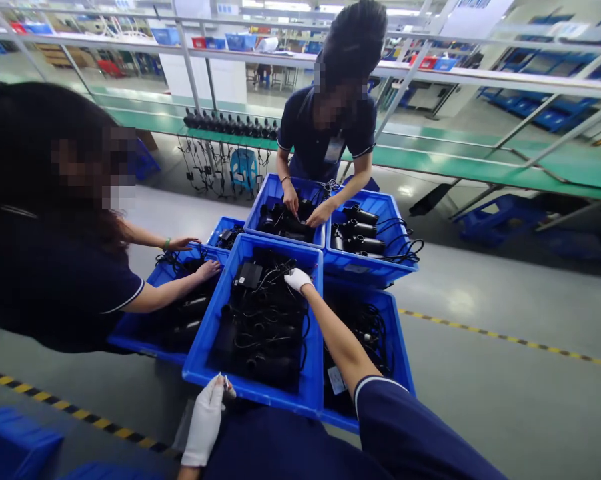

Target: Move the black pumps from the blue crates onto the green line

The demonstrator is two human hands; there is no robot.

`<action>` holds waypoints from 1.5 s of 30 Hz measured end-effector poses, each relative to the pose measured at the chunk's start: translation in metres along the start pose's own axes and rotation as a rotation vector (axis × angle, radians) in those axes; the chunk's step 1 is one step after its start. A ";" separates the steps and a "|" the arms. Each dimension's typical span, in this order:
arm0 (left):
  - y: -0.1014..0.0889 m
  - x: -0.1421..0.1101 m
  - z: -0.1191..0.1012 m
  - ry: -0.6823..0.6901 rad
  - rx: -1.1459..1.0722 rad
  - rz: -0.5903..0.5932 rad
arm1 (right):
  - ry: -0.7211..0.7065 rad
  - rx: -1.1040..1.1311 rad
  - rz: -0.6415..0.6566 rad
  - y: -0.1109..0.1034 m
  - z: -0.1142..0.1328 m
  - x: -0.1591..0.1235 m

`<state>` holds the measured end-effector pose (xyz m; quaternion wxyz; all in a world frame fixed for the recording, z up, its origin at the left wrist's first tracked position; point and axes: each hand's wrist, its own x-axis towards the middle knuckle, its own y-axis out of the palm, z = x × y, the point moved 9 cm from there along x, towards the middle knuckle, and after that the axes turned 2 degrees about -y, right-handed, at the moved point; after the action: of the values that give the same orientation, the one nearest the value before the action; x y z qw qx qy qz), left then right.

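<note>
Take the middle of the near blue crate (275, 393) as the dial's centre. Find the left hand (206, 420), white-gloved, at seven o'clock, by the near-left corner, fingers drawn close together; cannot tell whether pinching anything small. Perhaps steady the rim from there. Look inside for black units (275, 367), lying between centre and six. See the right hand (297, 280), also gloved, at half past one, fingers bent down onto the cables (275, 269); cannot tell whether gripping or merely touching. Probably best to separate one loop at a time, lift gently instead of tugging, and avoid catching the black adapter (249, 275) at half past eleven. Mind a co-worker's forearm (173, 290) at ten. Note, farther off, another co-worker (325, 133) at one and, toward twelve, a green worktop (430, 150).
</note>
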<state>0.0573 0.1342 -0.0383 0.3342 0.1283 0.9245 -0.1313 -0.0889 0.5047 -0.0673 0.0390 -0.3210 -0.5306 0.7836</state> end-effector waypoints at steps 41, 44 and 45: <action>0.003 0.022 0.006 -0.173 -0.120 -0.062 | -0.203 -0.030 0.008 0.009 0.003 0.001; -0.001 0.023 0.008 -0.136 -0.108 -0.103 | -0.089 -0.073 -0.034 -0.001 -0.009 0.006; -0.001 0.022 0.008 -0.133 -0.108 -0.111 | -0.062 -0.090 -0.043 -0.004 -0.013 0.007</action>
<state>0.0454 0.1335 -0.0587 0.3935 0.0499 0.9116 -0.1078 -0.0891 0.5196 -0.0699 0.0251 -0.2865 -0.5729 0.7675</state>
